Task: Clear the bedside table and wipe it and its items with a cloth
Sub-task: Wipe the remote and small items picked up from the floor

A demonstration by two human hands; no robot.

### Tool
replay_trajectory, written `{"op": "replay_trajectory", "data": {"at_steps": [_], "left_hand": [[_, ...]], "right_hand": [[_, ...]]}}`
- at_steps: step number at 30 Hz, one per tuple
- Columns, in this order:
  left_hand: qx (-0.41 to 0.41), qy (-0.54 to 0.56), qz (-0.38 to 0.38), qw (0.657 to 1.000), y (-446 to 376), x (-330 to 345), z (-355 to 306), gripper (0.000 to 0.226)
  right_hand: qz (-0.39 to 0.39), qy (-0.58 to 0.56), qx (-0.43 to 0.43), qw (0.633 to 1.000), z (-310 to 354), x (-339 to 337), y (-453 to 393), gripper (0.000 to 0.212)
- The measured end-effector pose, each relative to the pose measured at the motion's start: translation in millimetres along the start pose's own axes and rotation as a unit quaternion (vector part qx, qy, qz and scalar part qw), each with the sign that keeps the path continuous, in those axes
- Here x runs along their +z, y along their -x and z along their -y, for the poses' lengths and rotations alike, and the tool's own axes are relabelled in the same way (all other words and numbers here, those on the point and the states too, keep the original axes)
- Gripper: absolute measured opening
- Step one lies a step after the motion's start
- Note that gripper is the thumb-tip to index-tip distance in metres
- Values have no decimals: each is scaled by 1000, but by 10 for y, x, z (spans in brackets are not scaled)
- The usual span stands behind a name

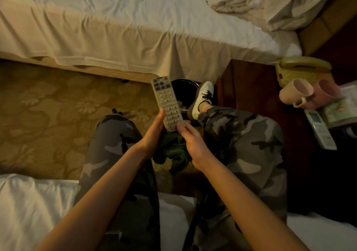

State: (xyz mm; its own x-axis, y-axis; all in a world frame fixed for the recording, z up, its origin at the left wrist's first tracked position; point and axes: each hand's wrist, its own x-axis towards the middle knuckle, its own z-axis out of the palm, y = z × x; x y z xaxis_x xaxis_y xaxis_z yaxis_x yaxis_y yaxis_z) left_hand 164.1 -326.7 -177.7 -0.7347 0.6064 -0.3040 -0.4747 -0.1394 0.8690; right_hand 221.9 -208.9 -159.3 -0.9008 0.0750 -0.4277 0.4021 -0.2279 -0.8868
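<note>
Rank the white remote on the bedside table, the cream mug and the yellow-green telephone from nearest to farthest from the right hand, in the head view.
1. White remote, on the dark wooden bedside table's front edge, to the right of the right hand.
2. Cream mug, lying on its side behind the remote.
3. Yellow-green telephone, at the table's back.

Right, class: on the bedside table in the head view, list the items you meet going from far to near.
Telephone → cream mug → white remote. The pink mug and booklet sit level with the cream mug, so they are left out.
</note>
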Motion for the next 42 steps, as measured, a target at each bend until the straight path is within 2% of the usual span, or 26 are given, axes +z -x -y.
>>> {"op": "replay_trajectory", "data": {"at_steps": [2,7,11,12,16,20,22,24,26,28,31,34,38,42], "left_hand": [[-39,-20,47,998,32,75,26,71],[-4,-82,81,993,-7,390,-145,49],[3,-103,180,978,-105,875,-408,61],[9,-107,193,975,-158,1021,-437,59],[28,-103,173,979,-386,1635,-442,52],[21,-47,158,986,-567,2184,-299,34],[9,-47,169,985,-626,2411,-188,31],[-3,-64,178,982,-681,2592,-73,32],[-14,-50,150,987,-761,2740,18,30],[-30,-7,87,996,-865,2863,65,26],[-51,31,8,998,-1058,2987,73,22],[-112,85,-49,989,-1210,3030,77,18],[-177,86,-62,979,-1286,3031,191,27],[-205,71,-51,975,-1268,3062,286,34]], "right_hand": [[-43,-18,-21,999,68,-24,41,21],[-135,-41,-96,985,291,-184,247,20],[-202,-84,-156,963,531,-459,470,23],[-218,-88,-170,957,605,-563,524,23],[-266,-103,-200,937,913,-1041,743,21],[-372,-29,-178,911,1107,-1701,962,23],[-435,73,-123,889,1127,-2088,1043,27],[-463,111,-40,878,1063,-2456,1055,34],[-453,53,24,890,949,-2723,1013,35],[-432,-75,76,895,810,-2915,969,32],[-417,-172,121,884,582,-3161,901,35],[-417,-270,121,859,474,-3343,798,37],[-399,-406,94,817,445,-3547,658,33],[-414,-464,91,778,363,-3686,531,27]]}}
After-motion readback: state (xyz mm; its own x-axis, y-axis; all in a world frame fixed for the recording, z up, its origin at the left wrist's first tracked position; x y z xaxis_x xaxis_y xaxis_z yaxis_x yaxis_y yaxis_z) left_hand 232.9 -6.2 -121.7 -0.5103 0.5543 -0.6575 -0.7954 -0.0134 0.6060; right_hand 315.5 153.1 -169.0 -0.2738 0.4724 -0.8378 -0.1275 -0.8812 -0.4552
